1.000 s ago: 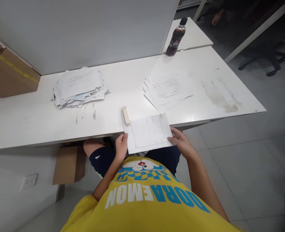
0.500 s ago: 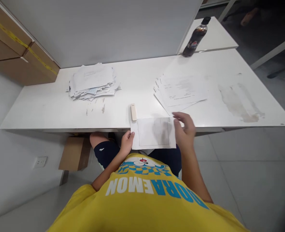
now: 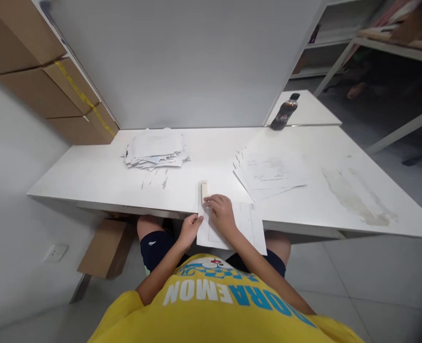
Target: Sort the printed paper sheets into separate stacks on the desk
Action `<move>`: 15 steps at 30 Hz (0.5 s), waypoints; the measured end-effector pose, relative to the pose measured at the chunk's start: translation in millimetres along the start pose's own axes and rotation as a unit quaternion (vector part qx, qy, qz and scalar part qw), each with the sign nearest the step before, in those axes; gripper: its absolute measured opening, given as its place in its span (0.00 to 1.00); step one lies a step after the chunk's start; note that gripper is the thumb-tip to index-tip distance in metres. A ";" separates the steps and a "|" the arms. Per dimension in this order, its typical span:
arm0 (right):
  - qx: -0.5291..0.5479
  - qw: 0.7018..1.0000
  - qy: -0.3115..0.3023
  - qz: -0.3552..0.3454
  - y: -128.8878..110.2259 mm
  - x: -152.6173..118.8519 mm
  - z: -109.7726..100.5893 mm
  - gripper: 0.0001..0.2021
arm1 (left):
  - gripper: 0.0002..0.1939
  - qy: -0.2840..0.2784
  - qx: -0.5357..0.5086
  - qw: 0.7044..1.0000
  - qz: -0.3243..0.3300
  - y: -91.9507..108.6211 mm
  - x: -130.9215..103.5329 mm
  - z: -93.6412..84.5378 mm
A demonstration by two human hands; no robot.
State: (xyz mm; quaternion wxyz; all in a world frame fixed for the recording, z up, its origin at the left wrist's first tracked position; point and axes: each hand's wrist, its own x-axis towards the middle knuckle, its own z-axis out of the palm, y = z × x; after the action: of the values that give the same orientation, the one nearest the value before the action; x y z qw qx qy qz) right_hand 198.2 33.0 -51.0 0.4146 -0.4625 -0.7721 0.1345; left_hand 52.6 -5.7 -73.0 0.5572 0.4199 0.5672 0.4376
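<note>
Pinched at its left edge by my left hand (image 3: 190, 230), a printed sheet of paper (image 3: 245, 221) overhangs the desk's front edge. My left fingers are closed on it. Over the sheet's upper left part reaches my right hand (image 3: 222, 214), its fingers bent and closed around the near end of a small cream stapler (image 3: 204, 188). The stapler lies lengthwise at the sheet's upper left corner, and its near end is partly hidden by those fingers. Beyond my right hand, a fanned set of printed sheets (image 3: 273, 171) lies on the desk.
A thick, uneven paper stack (image 3: 156, 145) sits on the left of the white desk (image 3: 211, 147). At the back right stands a cola bottle (image 3: 284, 113). Cardboard boxes (image 3: 78, 128) are piled at the far left, and another box (image 3: 105, 250) is below the desk.
My right hand has moved left from the sheet's right edge to the stapler. The sheet now slants slightly, still in my left hand. The camera view has tipped up.
</note>
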 end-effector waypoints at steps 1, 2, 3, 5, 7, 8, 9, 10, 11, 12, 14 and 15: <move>-0.001 1.000 0.002 -0.001 0.0 -2.3 2.7 0.19 | 0.26 0.001 -0.010 1.000 -0.004 0.1 -0.1 0.3; -0.006 1.000 0.003 -0.006 0.1 -4.6 5.4 0.19 | 0.27 0.006 -0.020 1.000 -0.006 0.0 -0.5 1.2; -0.013 1.000 0.003 -0.013 0.3 -6.8 8.1 0.19 | 0.28 0.013 -0.027 1.000 -0.006 0.0 -1.2 2.7; -0.030 0.999 -0.001 -0.032 1.2 -10.4 12.1 0.19 | 0.29 0.030 -0.039 0.999 0.002 0.6 -3.2 6.9; -0.039 0.998 -0.013 -0.046 1.8 -12.0 13.0 0.20 | 0.29 0.043 -0.055 0.997 0.009 1.9 -5.9 11.8; -0.038 0.998 -0.021 -0.048 1.4 -12.1 11.9 0.20 | 0.29 0.043 -0.067 0.997 0.007 2.8 -7.5 13.9; -0.035 0.998 -0.027 -0.047 0.0 -11.8 9.5 0.21 | 0.28 0.041 -0.080 0.996 0.001 3.8 -9.5 15.3; -0.031 0.998 -0.029 -0.043 -2.5 -11.7 5.9 0.22 | 0.27 0.039 -0.098 0.994 -0.007 5.0 -12.0 15.8; -0.026 0.999 -0.026 -0.037 -6.3 -12.1 1.0 0.23 | 0.26 0.039 -0.119 0.992 -0.015 6.3 -15.2 15.0; -0.021 0.999 -0.022 -0.032 -11.4 -13.3 -4.9 0.24 | 0.25 0.041 -0.141 0.989 -0.020 7.9 -19.3 12.5; -0.004 0.999 -0.032 -0.041 -24.3 -19.4 -18.4 0.25 | 0.25 0.057 -0.158 0.986 -0.009 12.7 -30.4 2.5; 0.009 0.997 -0.051 -0.058 -31.2 -23.9 -24.9 0.26 | 0.26 0.069 -0.145 0.987 0.012 16.2 -37.0 -4.6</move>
State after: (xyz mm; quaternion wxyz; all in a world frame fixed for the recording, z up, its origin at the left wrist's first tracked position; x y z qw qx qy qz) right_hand 203.9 -7.8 -29.4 0.3856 -0.4059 -0.8166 0.1403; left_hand 48.8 -37.2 -47.6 0.5661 0.3106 0.5301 0.5497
